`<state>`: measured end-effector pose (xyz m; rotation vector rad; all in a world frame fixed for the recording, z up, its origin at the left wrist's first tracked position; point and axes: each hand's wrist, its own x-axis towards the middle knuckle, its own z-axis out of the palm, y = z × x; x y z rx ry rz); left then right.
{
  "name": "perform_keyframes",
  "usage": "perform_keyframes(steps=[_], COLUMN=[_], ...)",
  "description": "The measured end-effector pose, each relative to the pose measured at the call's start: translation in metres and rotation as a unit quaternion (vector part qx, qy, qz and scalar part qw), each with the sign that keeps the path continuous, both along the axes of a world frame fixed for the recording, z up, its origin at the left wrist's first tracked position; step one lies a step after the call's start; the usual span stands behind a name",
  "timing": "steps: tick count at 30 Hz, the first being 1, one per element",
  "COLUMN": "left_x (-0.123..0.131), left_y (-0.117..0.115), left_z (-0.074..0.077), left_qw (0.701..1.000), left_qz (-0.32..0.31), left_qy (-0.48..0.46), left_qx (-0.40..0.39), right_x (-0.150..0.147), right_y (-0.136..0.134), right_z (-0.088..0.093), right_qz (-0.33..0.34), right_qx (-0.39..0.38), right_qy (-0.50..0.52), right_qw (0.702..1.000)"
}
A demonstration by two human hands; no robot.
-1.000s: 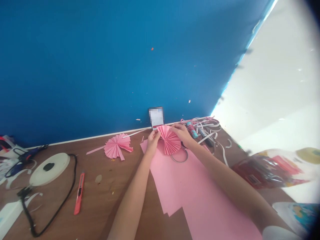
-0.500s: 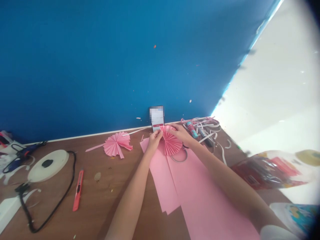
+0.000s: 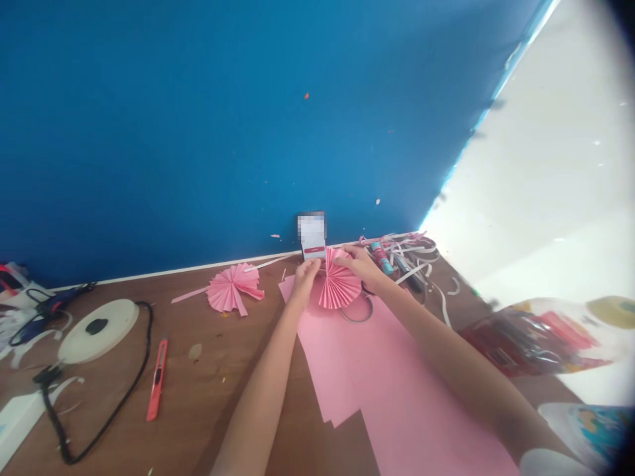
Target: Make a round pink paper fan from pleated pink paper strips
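A pink pleated paper fan is spread in a near half-round between my hands, above pink paper sheets. My left hand is closed at the fan's left edge, thumb and fingers pinched together; the exact contact is small and partly hidden. From the right, my right hand grips the fan's upper right side, fingers behind the folds and thumb in front. Another pink paper rosette, with a gap in its round and strips attached, lies on the table to the left.
A phone leans on the blue wall behind my hands. Left are a red utility knife, a pale round disc and a black cable. Right are a glue stick, tangled paper strips and a plastic packet.
The fan's left edge has turned more upright, and its pleats look slightly more spread. My hands stay in nearly the same place. The view has shifted slightly.
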<state>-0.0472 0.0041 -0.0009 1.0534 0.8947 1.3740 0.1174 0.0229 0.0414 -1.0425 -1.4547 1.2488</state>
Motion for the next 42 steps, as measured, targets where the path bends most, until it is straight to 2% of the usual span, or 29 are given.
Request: perform_keyframes(steps=[3,9,11,15,22,28,34,39,42], left_x=[0.003,0.000,0.000,0.001,0.004,0.002,0.003,0.003,0.001], left_y=[-0.002,-0.002,-0.002,-0.001,-0.002,-0.001,0.001,-0.001,-0.001], left_z=[0.004,0.005,0.003,0.000,-0.001,0.000,-0.003,0.001,0.001], left_qw=[0.998,0.998,0.996,0.993,0.991,0.983,0.987,0.991,0.991], left_qz=[-0.033,-0.052,-0.057,-0.040,-0.024,0.015,-0.001,-0.038,-0.033], left_qy=[0.042,0.041,0.058,0.107,0.127,0.168,0.151,0.118,0.110], left_qx=[0.019,0.023,0.028,0.039,0.045,0.077,0.059,0.058,0.061], right_x=[-0.003,-0.003,-0.001,0.002,0.001,-0.002,-0.003,-0.003,-0.003], right_y=[-0.004,-0.005,-0.002,0.005,0.005,-0.001,0.001,-0.002,-0.004], right_z=[0.003,0.004,0.000,-0.010,-0.009,0.001,-0.001,0.001,0.004], right_qz=[0.019,-0.016,0.011,0.060,0.016,-0.012,-0.038,-0.011,-0.006], right_qx=[-0.023,-0.038,-0.024,-0.012,-0.051,-0.025,0.019,0.037,0.046], right_qy=[-0.020,-0.070,-0.064,-0.037,-0.062,-0.084,-0.134,-0.099,-0.094], right_qw=[0.999,0.997,0.998,0.997,0.997,0.996,0.990,0.994,0.995])
